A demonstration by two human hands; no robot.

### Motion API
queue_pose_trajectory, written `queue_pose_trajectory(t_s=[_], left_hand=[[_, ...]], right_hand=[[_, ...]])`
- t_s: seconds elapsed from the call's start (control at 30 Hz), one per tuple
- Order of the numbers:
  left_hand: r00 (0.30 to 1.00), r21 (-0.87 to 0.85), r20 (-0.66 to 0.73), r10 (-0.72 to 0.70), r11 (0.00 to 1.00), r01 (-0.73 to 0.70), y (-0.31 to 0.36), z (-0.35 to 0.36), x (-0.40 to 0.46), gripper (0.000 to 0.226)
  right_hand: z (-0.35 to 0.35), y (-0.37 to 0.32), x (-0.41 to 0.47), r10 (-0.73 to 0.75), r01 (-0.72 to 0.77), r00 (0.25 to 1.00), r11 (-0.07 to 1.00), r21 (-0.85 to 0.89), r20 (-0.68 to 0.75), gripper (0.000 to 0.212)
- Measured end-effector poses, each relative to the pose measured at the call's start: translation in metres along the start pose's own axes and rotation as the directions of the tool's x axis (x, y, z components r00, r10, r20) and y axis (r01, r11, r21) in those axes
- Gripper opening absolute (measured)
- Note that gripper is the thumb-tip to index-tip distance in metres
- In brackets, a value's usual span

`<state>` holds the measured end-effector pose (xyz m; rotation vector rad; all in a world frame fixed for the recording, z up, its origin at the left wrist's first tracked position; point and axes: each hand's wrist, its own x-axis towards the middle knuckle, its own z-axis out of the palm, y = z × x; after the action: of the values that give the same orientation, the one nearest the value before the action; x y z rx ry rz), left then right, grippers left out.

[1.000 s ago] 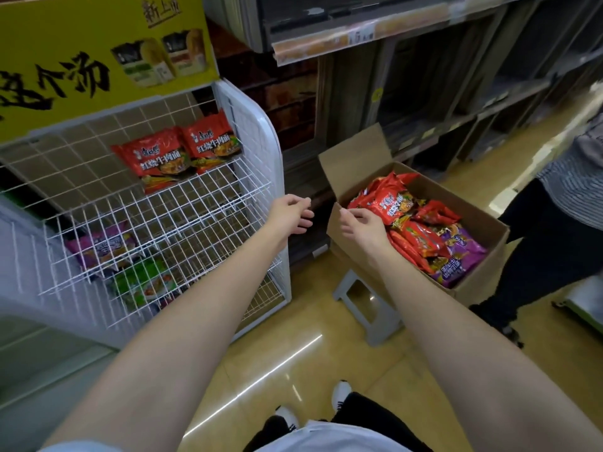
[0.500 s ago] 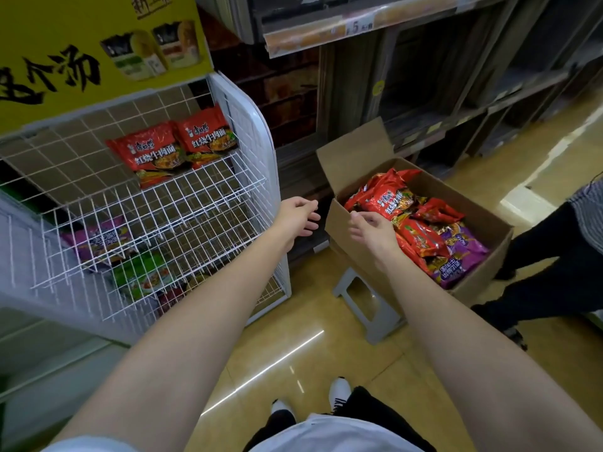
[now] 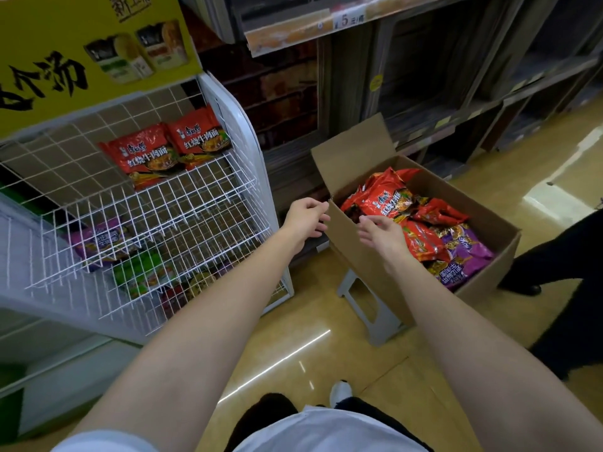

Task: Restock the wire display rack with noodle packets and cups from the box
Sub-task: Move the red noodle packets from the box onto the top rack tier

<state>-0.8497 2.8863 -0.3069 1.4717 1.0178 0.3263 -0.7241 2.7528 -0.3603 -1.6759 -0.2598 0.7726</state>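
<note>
Yellow cardboard header sign (image 3: 81, 50) with black brush characters tops the white wire display rack (image 3: 182, 223). Two red foil noodle packets (image 3: 169, 148), printed 红烧牛肉面, lie flat on its upper tier, long axes running up the slope. Left hand (image 3: 305, 216), fingers loosely curled, holds nothing beside the open brown corrugated cardboard box (image 3: 368, 252). Right hand (image 3: 380, 231), fingers relaxed, empty, hovers over its red and purple packets (image 3: 437, 243).

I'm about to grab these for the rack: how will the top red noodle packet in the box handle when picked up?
The red noodle packet looks puffy and crinkled, so it is probably light and crushable. Its glossy film may slip, so pinching the sealed end likely helps. It lies loose atop the pile in the box, so it should lift free.
</note>
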Motion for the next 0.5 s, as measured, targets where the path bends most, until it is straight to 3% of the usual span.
queue_pose_trajectory(t_s=[0.23,0.5], left_hand=[[1.000,0.023,0.000,-0.001,1.000,0.001,-0.004,0.013,0.015,0.021],[0.994,0.088,0.105,-0.033,0.996,0.024,0.003,0.015,0.052,0.020]], right_hand=[[-0.007,0.007,0.017,0.029,-0.029,0.999,1.000,0.003,-0.019,0.030],[0.001,0.009,0.028,0.086,-0.079,0.987,0.995,0.054,-0.135,0.027]])
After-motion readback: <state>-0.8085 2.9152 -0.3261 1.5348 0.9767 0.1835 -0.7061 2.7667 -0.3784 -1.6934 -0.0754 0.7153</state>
